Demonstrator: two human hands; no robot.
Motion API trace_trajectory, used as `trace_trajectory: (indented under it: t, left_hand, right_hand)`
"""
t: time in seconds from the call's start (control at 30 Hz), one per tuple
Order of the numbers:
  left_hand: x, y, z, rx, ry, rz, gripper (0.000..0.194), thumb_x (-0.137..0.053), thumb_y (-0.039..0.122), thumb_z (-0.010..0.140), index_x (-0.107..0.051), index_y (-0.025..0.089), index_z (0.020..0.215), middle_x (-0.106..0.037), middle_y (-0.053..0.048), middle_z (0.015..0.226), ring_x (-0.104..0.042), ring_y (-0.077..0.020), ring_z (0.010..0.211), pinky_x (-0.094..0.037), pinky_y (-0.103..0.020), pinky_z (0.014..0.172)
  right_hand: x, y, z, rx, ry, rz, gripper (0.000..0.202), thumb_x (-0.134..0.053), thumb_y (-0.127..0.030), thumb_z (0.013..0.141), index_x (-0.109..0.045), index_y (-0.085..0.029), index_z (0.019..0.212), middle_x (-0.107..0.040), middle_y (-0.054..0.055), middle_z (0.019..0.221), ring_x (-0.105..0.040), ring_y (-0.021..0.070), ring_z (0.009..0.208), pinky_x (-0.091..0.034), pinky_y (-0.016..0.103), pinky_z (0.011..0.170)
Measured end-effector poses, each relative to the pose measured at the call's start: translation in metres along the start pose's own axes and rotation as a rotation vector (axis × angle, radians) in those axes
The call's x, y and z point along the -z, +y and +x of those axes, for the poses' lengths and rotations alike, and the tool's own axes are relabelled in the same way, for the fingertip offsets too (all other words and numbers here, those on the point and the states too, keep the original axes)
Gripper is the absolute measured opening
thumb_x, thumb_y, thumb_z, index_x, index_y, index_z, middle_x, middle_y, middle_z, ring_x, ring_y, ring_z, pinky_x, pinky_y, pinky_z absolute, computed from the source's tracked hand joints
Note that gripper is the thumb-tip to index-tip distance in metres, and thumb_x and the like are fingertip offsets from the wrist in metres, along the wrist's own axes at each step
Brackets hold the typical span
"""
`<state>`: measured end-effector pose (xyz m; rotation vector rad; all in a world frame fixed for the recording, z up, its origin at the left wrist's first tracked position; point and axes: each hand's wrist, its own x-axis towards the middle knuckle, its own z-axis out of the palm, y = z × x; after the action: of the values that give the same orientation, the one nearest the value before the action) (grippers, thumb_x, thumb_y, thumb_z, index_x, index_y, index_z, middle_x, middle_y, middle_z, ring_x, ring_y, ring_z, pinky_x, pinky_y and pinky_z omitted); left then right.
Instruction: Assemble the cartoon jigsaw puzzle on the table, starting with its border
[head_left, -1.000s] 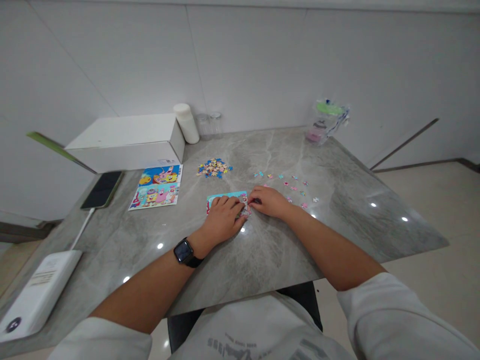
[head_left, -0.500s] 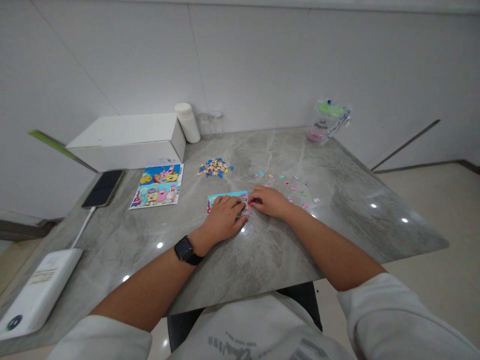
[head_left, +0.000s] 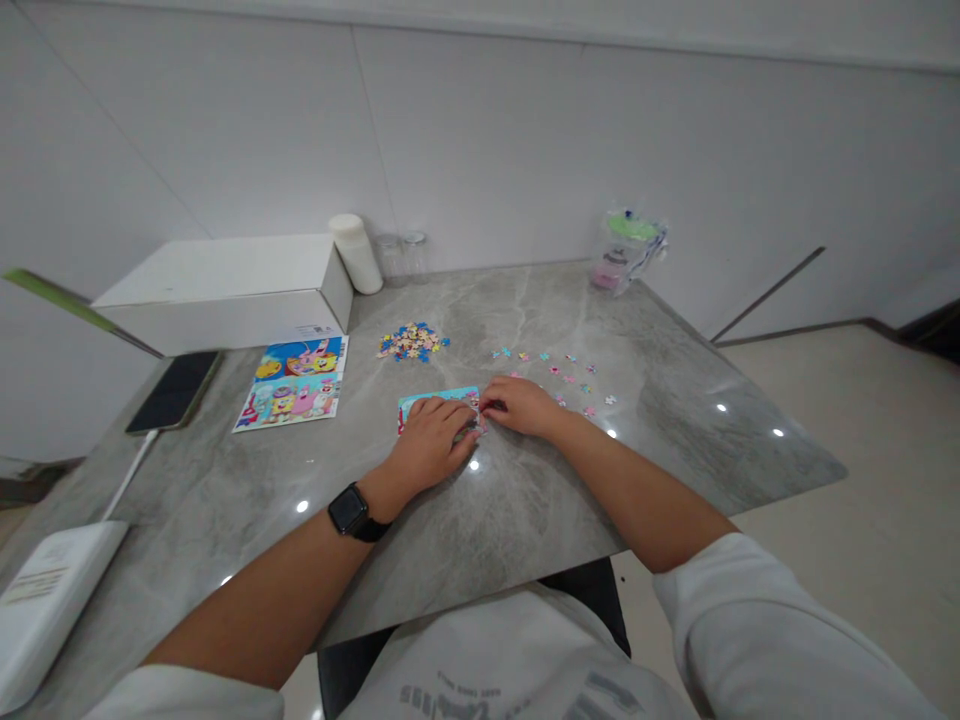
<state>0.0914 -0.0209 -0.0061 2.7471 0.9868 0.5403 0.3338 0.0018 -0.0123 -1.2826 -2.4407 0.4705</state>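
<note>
A partly joined puzzle [head_left: 459,393] with a light blue top edge lies on the grey marbled table. My left hand [head_left: 433,440], with a black watch on its wrist, rests flat over the puzzle and covers much of it, fingers spread. At the puzzle's right edge my right hand [head_left: 515,405] has thumb and fingertips pinched together; what is between them is too small to make out. Loose puzzle pieces [head_left: 555,370] are scattered beyond and to the right of my right hand. A heap of pieces [head_left: 412,342] sits behind the puzzle.
A printed picture sheet [head_left: 294,383] lies left of the puzzle. Further left are a phone [head_left: 176,391] and a white power bank [head_left: 56,600] joined by a cable. Along the wall stand a white box [head_left: 225,290], a white bottle [head_left: 356,255], two glasses [head_left: 414,255] and a plastic bag [head_left: 628,250].
The whole view has shifted, so the table and things appear further left. Both hands keep nearly the same places on the puzzle.
</note>
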Motion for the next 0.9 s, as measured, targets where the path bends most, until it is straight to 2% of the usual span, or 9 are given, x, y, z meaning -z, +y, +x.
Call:
trace_trajectory:
  t: [0.13, 0.23, 0.4, 0.5, 0.57, 0.63, 0.73, 0.8, 0.9]
  left_hand:
    - [0.005, 0.003, -0.001, 0.003, 0.040, 0.002, 0.027, -0.055, 0.036, 0.106, -0.070, 0.024, 0.126, -0.074, -0.008, 0.132, -0.062, -0.0293, 0.119, -0.043, -0.050, 0.103]
    - [0.016, 0.004, -0.003, 0.008, 0.115, 0.017, 0.028, -0.056, 0.036, 0.107, -0.071, 0.025, 0.127, -0.074, -0.009, 0.130, -0.063, -0.0290, 0.119, -0.042, -0.049, 0.104]
    - [0.052, 0.002, -0.008, 0.040, 0.236, 0.010, 0.029, -0.055, 0.037, 0.107, -0.072, 0.024, 0.126, -0.074, -0.008, 0.126, -0.065, -0.0278, 0.117, -0.044, -0.048, 0.105]
    - [0.073, -0.006, -0.012, 0.033, 0.232, 0.000, 0.028, -0.055, 0.038, 0.106, -0.072, 0.024, 0.124, -0.074, -0.007, 0.125, -0.067, -0.0272, 0.117, -0.046, -0.046, 0.107]
    - [0.079, -0.013, -0.016, 0.030, 0.230, 0.001, 0.029, -0.055, 0.039, 0.107, -0.072, 0.024, 0.125, -0.075, -0.007, 0.123, -0.068, -0.0273, 0.116, -0.048, -0.046, 0.106]
    - [0.077, -0.022, -0.021, 0.041, 0.242, 0.008, 0.031, -0.054, 0.041, 0.107, -0.071, 0.023, 0.125, -0.075, -0.008, 0.121, -0.068, -0.0280, 0.113, -0.050, -0.046, 0.103]
    - [0.063, -0.036, -0.031, 0.079, 0.262, 0.025, 0.032, -0.054, 0.040, 0.106, -0.070, 0.021, 0.126, -0.075, -0.009, 0.122, -0.068, -0.0292, 0.113, -0.051, -0.047, 0.101]
    - [0.052, -0.046, -0.037, 0.115, 0.274, 0.026, 0.032, -0.053, 0.039, 0.106, -0.070, 0.021, 0.127, -0.075, -0.010, 0.125, -0.068, -0.0303, 0.116, -0.050, -0.048, 0.103]
    - [0.043, -0.058, -0.044, 0.144, 0.281, -0.015, 0.032, -0.054, 0.039, 0.105, -0.069, 0.021, 0.128, -0.075, -0.010, 0.125, -0.069, -0.0304, 0.114, -0.052, -0.048, 0.101]
  right_hand:
    - [-0.002, 0.003, 0.000, 0.029, 0.025, 0.006, 0.012, -0.073, -0.014, 0.093, -0.080, -0.021, 0.101, -0.071, 0.005, 0.100, -0.064, 0.0178, 0.093, -0.046, 0.028, 0.084]
    - [0.000, 0.005, -0.001, 0.053, 0.067, -0.001, 0.015, -0.072, -0.013, 0.094, -0.080, -0.021, 0.104, -0.072, 0.005, 0.101, -0.064, 0.0178, 0.093, -0.046, 0.028, 0.085]
    - [0.009, 0.003, -0.004, 0.057, 0.131, -0.011, 0.016, -0.069, -0.013, 0.095, -0.080, -0.020, 0.105, -0.072, 0.006, 0.102, -0.064, 0.0173, 0.092, -0.046, 0.028, 0.083]
    - [0.016, 0.003, -0.004, 0.036, 0.173, -0.006, 0.015, -0.071, -0.015, 0.095, -0.080, -0.019, 0.106, -0.073, 0.006, 0.101, -0.063, 0.0168, 0.088, -0.046, 0.028, 0.083]
    - [0.025, 0.005, -0.006, 0.004, 0.189, -0.009, 0.017, -0.072, -0.017, 0.095, -0.080, -0.021, 0.109, -0.074, 0.005, 0.100, -0.062, 0.0160, 0.084, -0.045, 0.028, 0.082]
    - [0.042, 0.010, -0.013, -0.044, 0.201, -0.027, 0.019, -0.072, -0.020, 0.095, -0.080, -0.023, 0.112, -0.075, 0.004, 0.099, -0.061, 0.0156, 0.080, -0.045, 0.029, 0.080]
    - [0.080, 0.022, -0.034, -0.174, 0.258, -0.111, 0.020, -0.070, -0.027, 0.096, -0.080, -0.024, 0.112, -0.076, 0.005, 0.099, -0.062, 0.0170, 0.078, -0.045, 0.031, 0.079]
    - [0.106, 0.032, -0.053, -0.304, 0.344, -0.176, 0.019, -0.067, -0.032, 0.097, -0.081, -0.023, 0.108, -0.077, 0.007, 0.099, -0.064, 0.0189, 0.081, -0.047, 0.032, 0.081]
    - [0.134, 0.049, -0.081, -0.522, 0.380, -0.218, 0.020, -0.066, -0.035, 0.096, -0.081, -0.023, 0.101, -0.078, 0.007, 0.096, -0.066, 0.0204, 0.082, -0.048, 0.033, 0.080]
